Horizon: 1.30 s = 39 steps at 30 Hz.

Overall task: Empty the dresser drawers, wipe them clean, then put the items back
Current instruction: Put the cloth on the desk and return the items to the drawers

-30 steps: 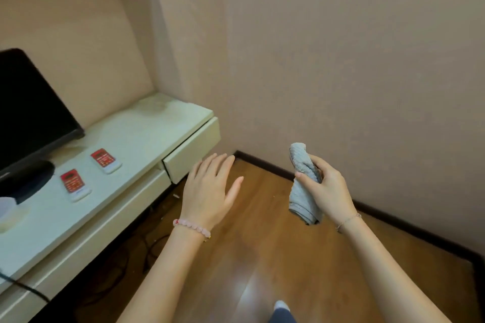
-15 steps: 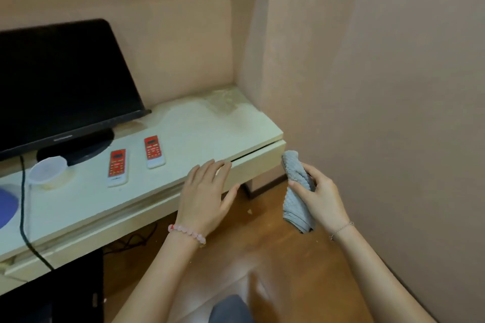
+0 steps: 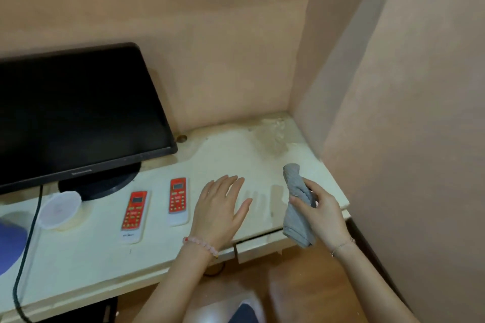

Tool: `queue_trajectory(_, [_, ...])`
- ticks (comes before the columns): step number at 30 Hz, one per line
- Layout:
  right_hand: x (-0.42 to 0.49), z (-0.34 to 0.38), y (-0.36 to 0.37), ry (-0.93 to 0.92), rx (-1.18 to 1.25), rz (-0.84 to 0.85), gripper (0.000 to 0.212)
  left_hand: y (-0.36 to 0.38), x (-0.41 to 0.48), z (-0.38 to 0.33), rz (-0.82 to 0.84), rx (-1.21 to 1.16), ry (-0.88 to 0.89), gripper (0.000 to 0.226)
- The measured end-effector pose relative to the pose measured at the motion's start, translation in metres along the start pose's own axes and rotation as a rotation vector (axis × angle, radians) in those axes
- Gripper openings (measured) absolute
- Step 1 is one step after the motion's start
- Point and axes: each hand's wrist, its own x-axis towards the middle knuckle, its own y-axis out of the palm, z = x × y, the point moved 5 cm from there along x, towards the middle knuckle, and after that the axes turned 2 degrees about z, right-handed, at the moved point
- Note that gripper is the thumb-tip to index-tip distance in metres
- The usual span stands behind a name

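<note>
Cloth in right hand, above dresser front-right corner.

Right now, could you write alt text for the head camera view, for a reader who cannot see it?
A person's right hand grips a rolled grey cloth while the open left hand is spread over a cream dresser top, near its drawer front. Two red remotes lie to the left, before a black monitor.
</note>
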Motion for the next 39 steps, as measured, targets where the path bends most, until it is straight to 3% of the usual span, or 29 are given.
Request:
queue_trajectory(4, [0.047,-0.008,0.016,0.018,0.052,0.126,0.035,0.014,0.033,0.01,0.073,-0.243,-0.115,0.055])
queue_trajectory(7, [0.067,-0.012,0.027,0.028,0.097,0.241,0.04,0.031,0.05,0.014,0.214,-0.742,-0.356,0.064])
queue_trajectory(10, [0.081,-0.01,0.036,0.018,0.118,0.351,0.039,0.045,0.064,0.014,0.254,-1.165,-0.598,0.07])
queue_trajectory(14, [0.091,-0.008,0.048,0.012,0.157,0.464,0.036,0.062,0.071,0.018,0.288,-1.373,-0.712,0.065])
queue_trajectory(17, [0.095,-0.011,0.054,0.03,0.179,0.503,0.038,0.068,0.069,0.021,0.207,-1.51,-0.793,0.044])
queue_trajectory(21, [0.1,-0.02,0.058,0.065,0.164,0.524,0.038,0.067,0.059,0.029,0.068,-1.537,-0.864,0.03])
queue_trajectory(24, [0.104,-0.028,0.058,0.06,0.11,0.547,0.022,0.063,0.047,0.042,0.003,-1.461,-0.891,0.027])
queue_trajectory(28, [0.106,-0.032,0.063,0.002,-0.003,0.559,0.008,0.056,0.032,0.054,-0.016,-1.332,-0.867,0.027])
queue_trajectory(32, [0.107,-0.028,0.065,-0.053,-0.037,0.536,0.008,0.042,0.019,0.067,-0.034,-1.28,-0.833,0.018])
queue_trajectory(39, [0.1,-0.035,0.08,-0.022,-0.187,0.617,0.012,0.037,0.003,0.077,-0.016,-1.232,-0.765,0.025])
